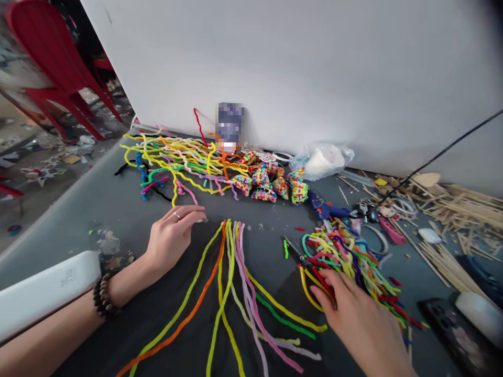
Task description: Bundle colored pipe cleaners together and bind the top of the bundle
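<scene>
My left hand (173, 235) rests on the dark table, fingers together and pointing right, tips just left of where a fan of long pipe cleaners (231, 283) meets; whether it pinches anything I cannot tell. The fan spreads toward me in yellow, orange, pink, lilac and green. My right hand (349, 309) reaches into a tangled heap of short coloured pipe cleaners (349, 256), fingers curled around red and yellow strands.
A heap of long wavy pipe cleaners (176, 157) lies at the back left, beside several woven multicoloured shapes (271, 183). A blue glue gun (326, 209), a plastic bag (322, 159), wooden sticks (459, 209), a phone (451, 324) and a white object (43, 290) surround the work area.
</scene>
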Tool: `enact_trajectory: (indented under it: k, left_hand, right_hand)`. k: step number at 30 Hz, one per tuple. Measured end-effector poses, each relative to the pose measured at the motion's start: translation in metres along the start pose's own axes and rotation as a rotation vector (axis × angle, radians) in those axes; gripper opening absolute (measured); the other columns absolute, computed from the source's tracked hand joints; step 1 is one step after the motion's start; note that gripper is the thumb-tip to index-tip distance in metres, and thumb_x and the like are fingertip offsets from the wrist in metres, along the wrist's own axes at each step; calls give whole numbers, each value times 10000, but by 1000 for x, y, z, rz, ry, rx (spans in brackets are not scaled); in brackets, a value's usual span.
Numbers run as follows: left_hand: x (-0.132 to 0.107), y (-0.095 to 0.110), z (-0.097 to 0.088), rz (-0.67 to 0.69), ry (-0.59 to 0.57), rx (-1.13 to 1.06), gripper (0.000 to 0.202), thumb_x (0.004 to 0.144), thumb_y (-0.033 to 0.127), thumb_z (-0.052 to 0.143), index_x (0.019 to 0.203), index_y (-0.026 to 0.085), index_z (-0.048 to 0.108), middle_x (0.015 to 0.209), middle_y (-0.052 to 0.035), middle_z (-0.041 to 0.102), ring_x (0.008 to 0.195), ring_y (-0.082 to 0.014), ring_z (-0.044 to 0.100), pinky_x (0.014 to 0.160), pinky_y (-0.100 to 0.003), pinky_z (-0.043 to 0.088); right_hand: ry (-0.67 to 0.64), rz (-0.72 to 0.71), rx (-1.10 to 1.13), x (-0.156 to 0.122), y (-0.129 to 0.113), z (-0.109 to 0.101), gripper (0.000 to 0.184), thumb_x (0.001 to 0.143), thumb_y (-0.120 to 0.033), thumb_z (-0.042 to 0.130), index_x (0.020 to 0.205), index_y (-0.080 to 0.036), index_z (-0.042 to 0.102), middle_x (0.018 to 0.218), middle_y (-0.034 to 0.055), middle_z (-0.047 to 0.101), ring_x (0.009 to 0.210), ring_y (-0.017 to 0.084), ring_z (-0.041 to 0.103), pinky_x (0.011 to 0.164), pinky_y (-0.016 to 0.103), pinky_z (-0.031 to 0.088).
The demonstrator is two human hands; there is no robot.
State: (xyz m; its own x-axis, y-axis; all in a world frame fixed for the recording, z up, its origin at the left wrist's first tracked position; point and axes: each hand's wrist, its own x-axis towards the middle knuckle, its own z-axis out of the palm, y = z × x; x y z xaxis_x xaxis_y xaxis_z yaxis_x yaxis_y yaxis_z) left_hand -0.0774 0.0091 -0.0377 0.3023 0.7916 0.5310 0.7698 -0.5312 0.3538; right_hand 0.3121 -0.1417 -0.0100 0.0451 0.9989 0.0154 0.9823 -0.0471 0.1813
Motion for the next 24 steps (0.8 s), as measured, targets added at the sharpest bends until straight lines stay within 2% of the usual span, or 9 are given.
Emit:
enact_trajectory:
  k: [3, 6, 9, 12, 15, 19, 21, 23, 24]
  left_hand:
    - [-1, 0, 0, -23, 4, -1, 358, 986, 52, 436, 1016, 259, 726, 1080, 9, 792, 966, -143, 741, 873, -251, 568]
    - [-2, -1, 1, -31, 11, -2, 333, 995, 64, 450, 1014, 259, 720, 1050, 16, 793, 953, -141, 743, 855, -237, 560]
    - [-3, -2, 3, -13, 23, -7, 307, 996, 74, 473, 1009, 261, 716, 1045, 24, 792, 943, -140, 745, 857, -234, 557]
    - [-3, -3, 4, -5, 28, -6, 287, 999, 89, 494, 1017, 268, 717, 1056, 29, 790, 942, -142, 746, 863, -240, 559]
    - [-3, -2, 4, -27, 23, -24, 282, 998, 97, 501, 1021, 271, 721, 1067, 30, 787, 952, -145, 742, 870, -245, 560]
    - [-1, -2, 3, -76, -2, -89, 279, 998, 102, 494, 1035, 261, 720, 1066, 24, 781, 949, -141, 737, 862, -235, 552]
    - [0, -2, 2, -79, -3, -109, 281, 1000, 101, 491, 1044, 255, 721, 1064, 21, 780, 952, -141, 736, 865, -230, 546]
    - [0, -3, 3, -84, 1, -117, 291, 998, 92, 488, 1053, 253, 725, 1056, 20, 781, 950, -140, 737, 859, -226, 542]
    - [0, -4, 3, -91, 4, -121, 297, 996, 87, 488, 1057, 254, 727, 1049, 21, 783, 944, -139, 739, 851, -222, 541]
  right_hand:
    - [2, -74, -75, 3, -5, 5, 249, 1025, -438, 450, 965, -242, 592, 897, 46, 751, 575, 243, 715, 454, 303, 308]
    - [59, -153, -140, 10, -3, 0, 306, 1056, -424, 373, 916, -222, 556, 800, 49, 703, 561, 217, 695, 472, 288, 300]
    - [175, -123, -197, 9, -3, -8, 335, 1067, -424, 334, 917, -206, 539, 686, 40, 652, 533, 208, 671, 482, 281, 303]
    - [165, -78, -120, 8, -3, -11, 285, 1032, -397, 361, 1017, -196, 562, 539, -3, 597, 412, 218, 612, 442, 284, 271]
    - [68, 28, 143, 16, 0, -14, 282, 935, -387, 455, 1099, -194, 579, 592, 25, 669, 458, 249, 659, 447, 290, 365]
    - [-97, 127, 809, 37, -10, -37, 278, 886, -444, 601, 1059, -227, 589, 910, 91, 773, 771, 242, 760, 650, 296, 568]
    - [-29, 182, 1079, 49, -25, -52, 320, 883, -474, 672, 1071, -231, 582, 1003, 100, 764, 862, 233, 756, 713, 291, 585]
    - [35, 164, 1242, 61, -46, -63, 330, 898, -472, 667, 1101, -230, 573, 994, 88, 757, 788, 211, 740, 666, 285, 576]
    - [38, 139, 1245, 67, -58, -67, 342, 889, -466, 675, 1110, -223, 581, 982, 83, 757, 755, 205, 734, 636, 282, 566]
